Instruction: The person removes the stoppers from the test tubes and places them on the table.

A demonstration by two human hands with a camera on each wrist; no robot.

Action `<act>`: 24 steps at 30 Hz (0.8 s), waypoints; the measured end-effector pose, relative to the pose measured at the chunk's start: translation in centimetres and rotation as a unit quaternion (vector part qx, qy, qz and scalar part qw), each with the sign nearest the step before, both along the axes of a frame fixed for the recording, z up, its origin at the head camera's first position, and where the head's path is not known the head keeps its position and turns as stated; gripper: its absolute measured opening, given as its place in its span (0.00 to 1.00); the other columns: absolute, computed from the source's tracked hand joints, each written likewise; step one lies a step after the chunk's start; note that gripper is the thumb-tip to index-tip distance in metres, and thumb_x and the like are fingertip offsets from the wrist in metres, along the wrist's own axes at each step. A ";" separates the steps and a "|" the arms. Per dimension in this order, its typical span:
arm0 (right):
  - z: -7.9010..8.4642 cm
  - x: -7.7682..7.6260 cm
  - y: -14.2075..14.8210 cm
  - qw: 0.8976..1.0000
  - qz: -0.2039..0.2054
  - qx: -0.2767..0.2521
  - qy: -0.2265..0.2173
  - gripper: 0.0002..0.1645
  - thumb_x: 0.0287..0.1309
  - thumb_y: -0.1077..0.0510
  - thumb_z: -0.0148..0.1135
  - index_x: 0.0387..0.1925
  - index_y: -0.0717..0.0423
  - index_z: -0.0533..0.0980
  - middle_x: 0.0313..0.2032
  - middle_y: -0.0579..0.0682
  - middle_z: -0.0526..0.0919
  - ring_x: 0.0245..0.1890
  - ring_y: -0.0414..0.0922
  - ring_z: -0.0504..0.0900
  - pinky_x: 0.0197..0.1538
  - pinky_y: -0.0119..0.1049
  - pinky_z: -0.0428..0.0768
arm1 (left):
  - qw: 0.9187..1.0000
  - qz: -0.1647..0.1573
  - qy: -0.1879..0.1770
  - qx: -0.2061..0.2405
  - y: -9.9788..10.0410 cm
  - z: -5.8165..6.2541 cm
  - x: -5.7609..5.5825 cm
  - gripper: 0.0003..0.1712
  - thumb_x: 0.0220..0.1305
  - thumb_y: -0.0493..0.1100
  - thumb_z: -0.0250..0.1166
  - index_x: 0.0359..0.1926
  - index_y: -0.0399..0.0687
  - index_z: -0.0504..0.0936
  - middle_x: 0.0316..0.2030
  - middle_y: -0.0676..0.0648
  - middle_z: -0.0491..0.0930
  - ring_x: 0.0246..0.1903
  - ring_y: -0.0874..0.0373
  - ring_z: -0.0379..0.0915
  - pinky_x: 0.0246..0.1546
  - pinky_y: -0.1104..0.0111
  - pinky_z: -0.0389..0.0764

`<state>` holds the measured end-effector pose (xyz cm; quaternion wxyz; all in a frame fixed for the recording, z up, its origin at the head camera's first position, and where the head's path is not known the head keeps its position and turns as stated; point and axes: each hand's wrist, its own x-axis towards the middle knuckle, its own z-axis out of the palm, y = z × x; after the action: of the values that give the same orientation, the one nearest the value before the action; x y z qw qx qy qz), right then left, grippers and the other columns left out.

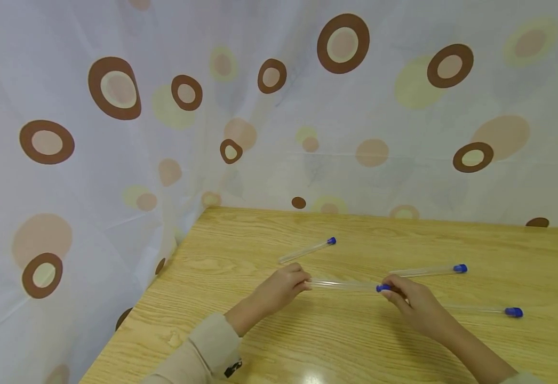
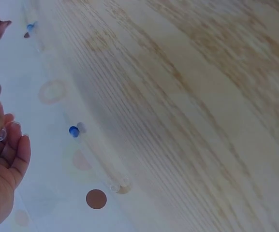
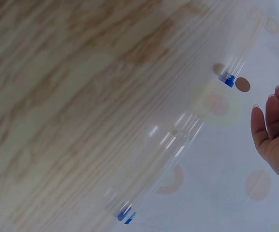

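A clear tube with a blue cap stretches between both hands, close over the table. My left hand grips the uncapped end, and that rounded tip shows among its fingers in the left wrist view. At the other end, my right hand pinches the blue cap between thumb and fingers. In the right wrist view only part of this hand shows at the right edge; the held tube lies outside that picture.
Three more clear tubes with blue caps lie on the wooden table: one tube behind the left hand, another tube behind the right, a third tube to its right. A spotted curtain hangs along the table's back and left edges.
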<state>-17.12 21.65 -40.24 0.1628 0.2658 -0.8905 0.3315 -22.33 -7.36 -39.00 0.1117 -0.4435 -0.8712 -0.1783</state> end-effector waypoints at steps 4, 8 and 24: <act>0.0 0.1 0.2 1.000 -0.003 0.002 -0.009 0.06 0.65 0.63 0.51 0.30 0.55 0.70 0.22 0.38 0.67 0.23 0.27 0.63 0.22 0.25 0.65 | 1.000 -0.003 0.001 0.004 0.1 0.0 0.1 0.11 0.63 0.39 0.59 0.41 0.36 0.81 0.33 0.46 0.77 0.32 0.59 0.76 0.33 0.83 0.76; 0.0 0.2 0.4 1.000 -0.011 0.008 -0.019 0.06 0.65 0.62 0.50 0.30 0.54 0.70 0.22 0.38 0.67 0.23 0.27 0.64 0.23 0.25 0.67 | 1.000 -0.009 0.005 0.006 0.4 0.1 0.1 0.11 0.63 0.39 0.58 0.41 0.36 0.81 0.33 0.46 0.77 0.33 0.59 0.76 0.33 0.82 0.77; -0.1 0.1 1.2 0.999 -0.033 0.018 -0.009 0.05 0.65 0.62 0.52 0.36 0.57 0.74 0.23 0.37 0.69 0.23 0.26 0.62 0.22 0.25 0.66 | 0.999 -0.023 0.023 0.011 1.2 -0.1 -0.2 0.11 0.63 0.40 0.59 0.40 0.37 0.81 0.32 0.47 0.77 0.31 0.61 0.75 0.32 0.85 0.75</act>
<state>-16.98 22.88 -40.37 0.1605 0.2356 -0.9061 0.3125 -22.48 -6.17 -39.09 0.1327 -0.4661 -0.8560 -0.1799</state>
